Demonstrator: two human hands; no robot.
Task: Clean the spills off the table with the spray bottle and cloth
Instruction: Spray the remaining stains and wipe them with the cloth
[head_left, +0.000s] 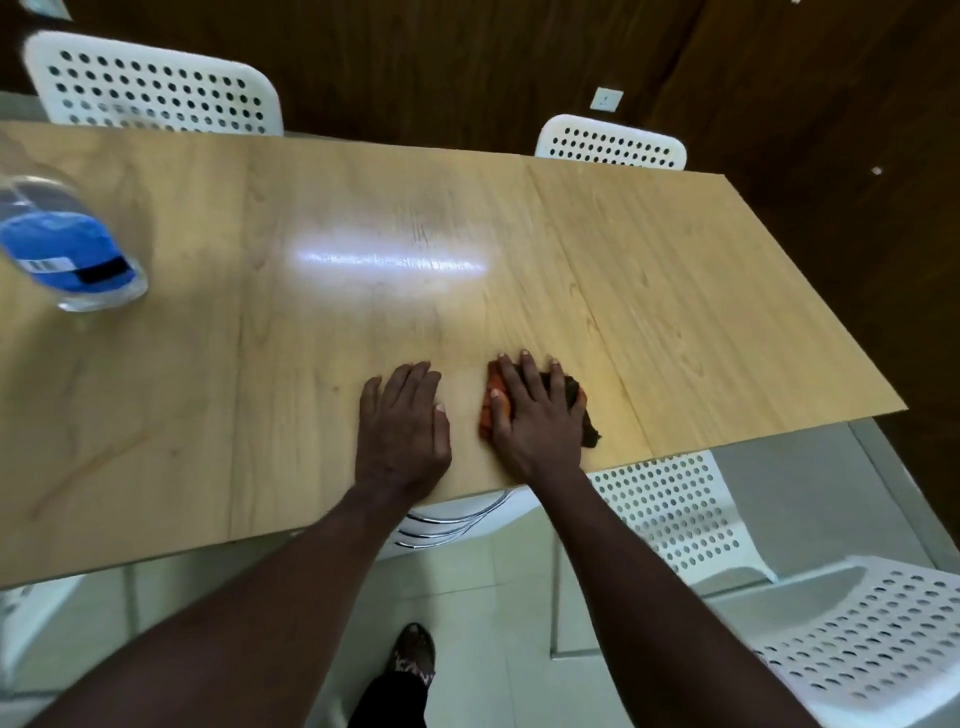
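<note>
Orange cloth (488, 418), pinned by the flat right hand (537, 415) at the table's (675, 291) near edge, might slip off; left hand (402, 421) lay flat, empty.

Table (311, 208): pale tan wood grain, white glare streak mid-surface.
Cloth (488, 410): orange part, black part.
Bottle (67, 254): clear, blue label with a white strip and a black bar.
Chairs (150, 88): white, rows of round holes.
Wall (467, 62): dark brown wood.
Floor (493, 597): pale tiles.
</note>
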